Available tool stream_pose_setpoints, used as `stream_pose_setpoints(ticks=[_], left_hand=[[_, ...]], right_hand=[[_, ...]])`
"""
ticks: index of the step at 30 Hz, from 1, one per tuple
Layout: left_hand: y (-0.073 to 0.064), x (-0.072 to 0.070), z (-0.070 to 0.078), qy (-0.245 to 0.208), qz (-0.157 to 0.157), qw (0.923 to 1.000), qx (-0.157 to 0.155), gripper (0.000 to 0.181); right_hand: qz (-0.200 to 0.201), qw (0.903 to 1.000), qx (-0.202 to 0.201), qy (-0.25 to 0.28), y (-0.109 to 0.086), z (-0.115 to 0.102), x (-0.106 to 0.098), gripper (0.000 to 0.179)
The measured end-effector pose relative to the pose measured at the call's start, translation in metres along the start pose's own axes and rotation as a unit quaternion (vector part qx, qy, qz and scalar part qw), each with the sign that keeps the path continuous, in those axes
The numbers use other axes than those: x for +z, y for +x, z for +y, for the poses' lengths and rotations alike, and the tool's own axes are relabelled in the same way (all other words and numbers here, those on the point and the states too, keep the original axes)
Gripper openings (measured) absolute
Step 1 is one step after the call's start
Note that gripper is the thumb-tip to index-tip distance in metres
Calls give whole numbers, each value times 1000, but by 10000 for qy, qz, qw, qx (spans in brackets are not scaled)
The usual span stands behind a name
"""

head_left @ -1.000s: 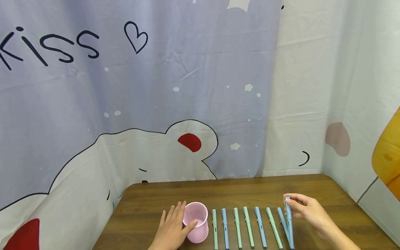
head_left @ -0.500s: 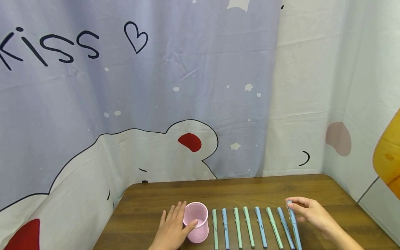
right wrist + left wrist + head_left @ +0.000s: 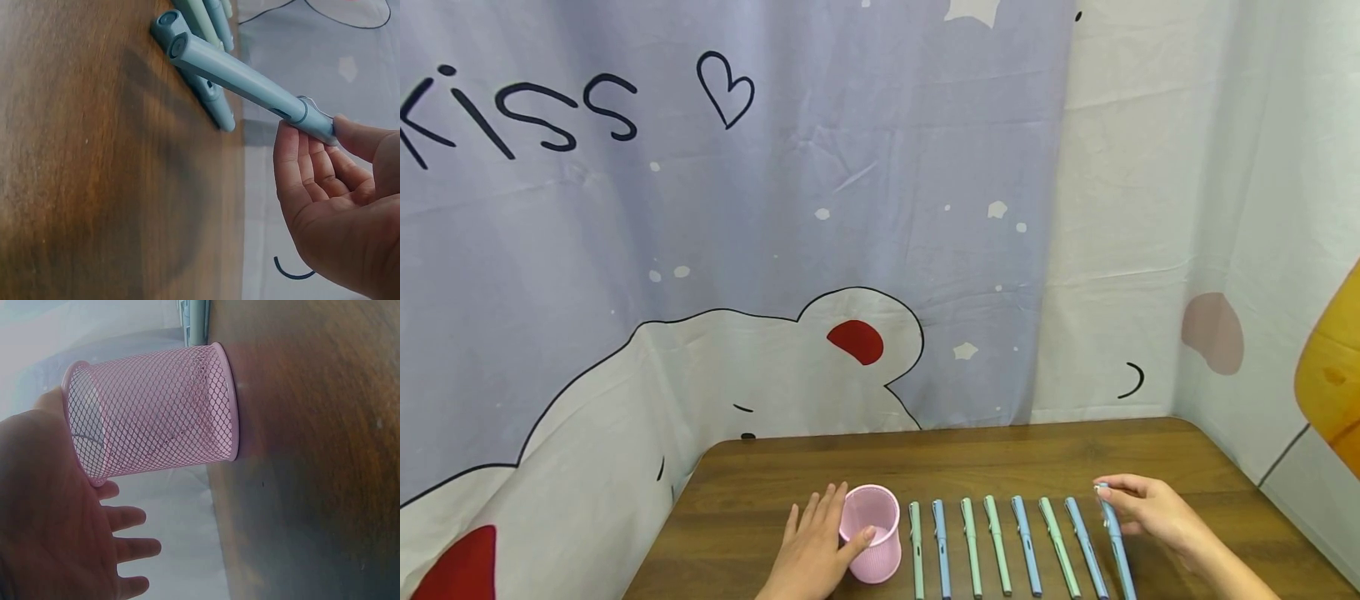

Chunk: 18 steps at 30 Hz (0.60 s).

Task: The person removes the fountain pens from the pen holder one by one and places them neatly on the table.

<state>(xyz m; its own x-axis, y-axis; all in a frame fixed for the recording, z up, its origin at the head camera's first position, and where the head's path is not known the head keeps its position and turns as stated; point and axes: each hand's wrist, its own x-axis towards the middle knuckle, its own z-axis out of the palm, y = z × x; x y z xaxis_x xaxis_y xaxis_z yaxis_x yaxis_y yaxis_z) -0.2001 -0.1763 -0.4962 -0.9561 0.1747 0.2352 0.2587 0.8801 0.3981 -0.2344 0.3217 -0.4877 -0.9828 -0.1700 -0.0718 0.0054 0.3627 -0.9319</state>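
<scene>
Between the thumb and fingers of my right hand (image 3: 1153, 512), a blue pen (image 3: 1117, 542) is pinched by its capped end. In the right wrist view this pen (image 3: 244, 81) slants up off the table, its far end close to the end of a neighbouring blue pen (image 3: 215, 109). My left hand (image 3: 812, 546) lies beside a pink mesh pen holder (image 3: 877, 562), fingers straight and thumb over its rim. Seen from the left wrist, the upright pen holder (image 3: 156, 412) shows no pens through its mesh.
Several green pens (image 3: 972, 550) and blue pens (image 3: 1027, 550) lie in a spaced row on the brown wooden table (image 3: 940, 458), right of the pen holder. A printed curtain (image 3: 850, 208) hangs behind the table and along its sides.
My right hand has moved slightly right and nearer with the blue pen, which now stands apart from the neighbouring blue pen in the head view. The left hand and pen holder stay put.
</scene>
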Motion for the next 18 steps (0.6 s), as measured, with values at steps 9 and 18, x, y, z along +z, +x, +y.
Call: stream_pose_setpoints(ticks=[9,18], left_hand=[[0,0,-1,-15,-55,10000,3,89],[0,0,0,41,-12,10000,17,89]], right_hand=[[177,9998,100,-17,10,13,0,56],[340,9985,356,-258,17,16,0,55]])
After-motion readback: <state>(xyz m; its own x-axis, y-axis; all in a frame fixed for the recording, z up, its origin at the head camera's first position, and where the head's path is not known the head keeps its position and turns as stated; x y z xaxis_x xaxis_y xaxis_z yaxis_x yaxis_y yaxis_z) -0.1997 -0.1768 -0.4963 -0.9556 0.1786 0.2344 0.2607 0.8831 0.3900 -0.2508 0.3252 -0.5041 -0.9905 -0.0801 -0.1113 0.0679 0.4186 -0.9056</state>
